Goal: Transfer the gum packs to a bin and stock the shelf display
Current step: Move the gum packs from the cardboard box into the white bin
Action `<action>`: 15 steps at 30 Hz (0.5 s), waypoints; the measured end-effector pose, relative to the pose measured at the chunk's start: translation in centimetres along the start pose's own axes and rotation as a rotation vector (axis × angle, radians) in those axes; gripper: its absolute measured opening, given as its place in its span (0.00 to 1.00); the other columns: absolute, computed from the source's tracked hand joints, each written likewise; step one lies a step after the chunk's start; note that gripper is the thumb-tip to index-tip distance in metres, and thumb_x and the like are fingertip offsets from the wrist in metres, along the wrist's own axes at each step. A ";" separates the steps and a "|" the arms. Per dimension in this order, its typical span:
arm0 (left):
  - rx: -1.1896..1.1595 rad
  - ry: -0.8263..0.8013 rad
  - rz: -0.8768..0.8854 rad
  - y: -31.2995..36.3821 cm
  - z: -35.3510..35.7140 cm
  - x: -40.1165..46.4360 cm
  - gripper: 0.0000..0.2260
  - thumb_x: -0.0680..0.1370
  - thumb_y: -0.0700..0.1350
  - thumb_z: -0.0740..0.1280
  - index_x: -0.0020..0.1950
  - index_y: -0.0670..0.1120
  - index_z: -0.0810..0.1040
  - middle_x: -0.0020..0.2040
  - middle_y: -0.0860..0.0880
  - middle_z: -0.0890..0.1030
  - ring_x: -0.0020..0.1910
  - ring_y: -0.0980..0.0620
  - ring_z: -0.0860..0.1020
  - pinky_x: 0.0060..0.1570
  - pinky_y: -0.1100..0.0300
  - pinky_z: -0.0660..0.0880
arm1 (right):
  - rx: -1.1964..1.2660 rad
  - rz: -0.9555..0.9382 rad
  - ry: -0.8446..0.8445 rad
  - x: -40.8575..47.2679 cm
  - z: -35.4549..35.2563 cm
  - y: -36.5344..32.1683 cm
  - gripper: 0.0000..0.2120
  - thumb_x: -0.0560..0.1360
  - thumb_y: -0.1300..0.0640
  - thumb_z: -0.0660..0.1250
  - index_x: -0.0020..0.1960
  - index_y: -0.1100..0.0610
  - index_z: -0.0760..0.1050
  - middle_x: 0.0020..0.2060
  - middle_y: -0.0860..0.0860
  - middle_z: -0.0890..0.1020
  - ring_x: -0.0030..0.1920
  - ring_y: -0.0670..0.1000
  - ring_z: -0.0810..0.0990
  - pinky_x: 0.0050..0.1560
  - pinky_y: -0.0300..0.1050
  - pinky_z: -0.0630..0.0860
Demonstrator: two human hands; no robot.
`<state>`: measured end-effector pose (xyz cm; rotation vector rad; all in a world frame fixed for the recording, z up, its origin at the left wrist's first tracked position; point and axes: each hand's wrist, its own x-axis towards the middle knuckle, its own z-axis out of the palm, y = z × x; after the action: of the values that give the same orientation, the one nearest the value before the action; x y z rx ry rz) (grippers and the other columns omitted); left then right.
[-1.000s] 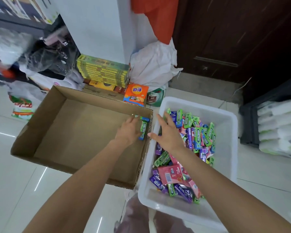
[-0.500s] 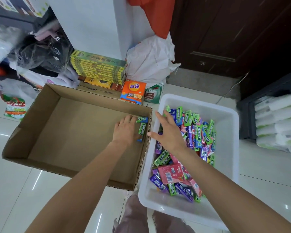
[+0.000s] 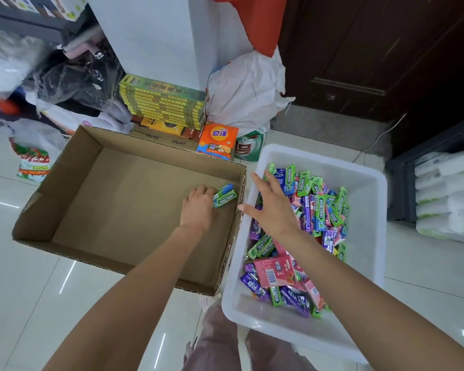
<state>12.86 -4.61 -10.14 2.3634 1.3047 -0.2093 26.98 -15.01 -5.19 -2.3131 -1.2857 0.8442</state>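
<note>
Left hand (image 3: 198, 207) down inside the cardboard box (image 3: 73, 167), at its right end. Fingers curled round a couple of green gum packs (image 3: 224, 196), which stick out past the fingertips toward the box's right wall; the packs sit low, at or near the box floor, and contact with the floor cannot be told.

Right hand (image 3: 275, 207) holds nothing: fingers spread and straight, palm down, over the left side of the white bin (image 3: 370, 183). Thumb points back toward the box rim. Whether the palm touches the packs beneath cannot be told.

The bin stands just right of the box, the two walls close together. It holds a loose heap of gum packs (image 3: 319, 210): green, purple, blue and pink, lying every way. A larger pink carton (image 3: 275, 270) rests on the heap toward the near end.

Both stand on a glossy tiled floor (image 3: 24, 277). Behind the box: a stack of yellow-green flat boxes (image 3: 162, 101), an orange packet (image 3: 218, 140) and a white plastic bag (image 3: 248, 87).
</note>
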 end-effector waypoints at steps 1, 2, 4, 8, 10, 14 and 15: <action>-0.003 -0.005 -0.004 0.1 0.0 0.1 0.23 0.74 0.45 0.69 0.68 0.47 0.68 0.61 0.45 0.71 0.62 0.44 0.68 0.57 0.52 0.67 | 0.004 0.000 0.001 0.0 0.0 0.0 0.38 0.73 0.43 0.67 0.76 0.45 0.51 0.77 0.48 0.48 0.75 0.52 0.56 0.72 0.53 0.61; -0.003 -0.010 -0.010 0.2 0.0 0.1 0.23 0.74 0.46 0.69 0.67 0.46 0.68 0.61 0.45 0.70 0.62 0.44 0.68 0.56 0.52 0.67 | 0.008 0.000 0.002 0.0 0.0 0.0 0.38 0.73 0.43 0.67 0.76 0.45 0.51 0.77 0.48 0.48 0.75 0.52 0.57 0.72 0.54 0.62; 0.005 -0.014 -0.025 0.3 -0.1 0.3 0.21 0.75 0.45 0.69 0.67 0.45 0.68 0.61 0.43 0.70 0.62 0.43 0.68 0.55 0.51 0.68 | 0.010 0.000 0.003 0.0 0.0 -0.1 0.38 0.73 0.43 0.67 0.76 0.45 0.51 0.77 0.48 0.48 0.75 0.52 0.57 0.72 0.54 0.62; -0.081 -0.040 -0.054 0.6 -0.5 0.6 0.18 0.75 0.43 0.68 0.63 0.41 0.70 0.58 0.40 0.72 0.57 0.40 0.72 0.53 0.49 0.71 | 0.009 0.002 0.003 0.0 0.1 0.0 0.38 0.74 0.43 0.67 0.76 0.45 0.51 0.77 0.48 0.48 0.75 0.53 0.56 0.72 0.53 0.61; -0.223 -0.025 -0.102 0.7 -1.0 0.3 0.17 0.74 0.44 0.69 0.60 0.41 0.73 0.55 0.39 0.75 0.53 0.39 0.75 0.51 0.50 0.73 | 0.015 0.003 0.001 0.0 0.0 0.0 0.38 0.74 0.43 0.67 0.76 0.45 0.51 0.77 0.48 0.48 0.75 0.53 0.56 0.72 0.54 0.61; -0.514 0.132 -0.191 1.8 -3.3 -1.6 0.13 0.74 0.44 0.69 0.58 0.43 0.78 0.49 0.44 0.82 0.47 0.46 0.79 0.46 0.58 0.74 | 0.045 0.005 -0.004 -0.2 -0.2 -0.2 0.37 0.74 0.44 0.67 0.76 0.46 0.51 0.77 0.48 0.49 0.75 0.52 0.56 0.72 0.53 0.61; -0.564 0.173 -0.196 2.3 -3.9 -2.2 0.13 0.74 0.44 0.69 0.58 0.43 0.78 0.49 0.46 0.83 0.46 0.47 0.80 0.47 0.58 0.75 | 0.069 0.006 0.002 -0.4 -0.4 -0.2 0.36 0.74 0.45 0.66 0.76 0.47 0.52 0.77 0.47 0.50 0.75 0.51 0.55 0.72 0.52 0.61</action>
<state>13.29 -5.64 -5.20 1.8090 1.4442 0.2800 26.93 -15.23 -4.68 -2.2648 -1.2303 0.8739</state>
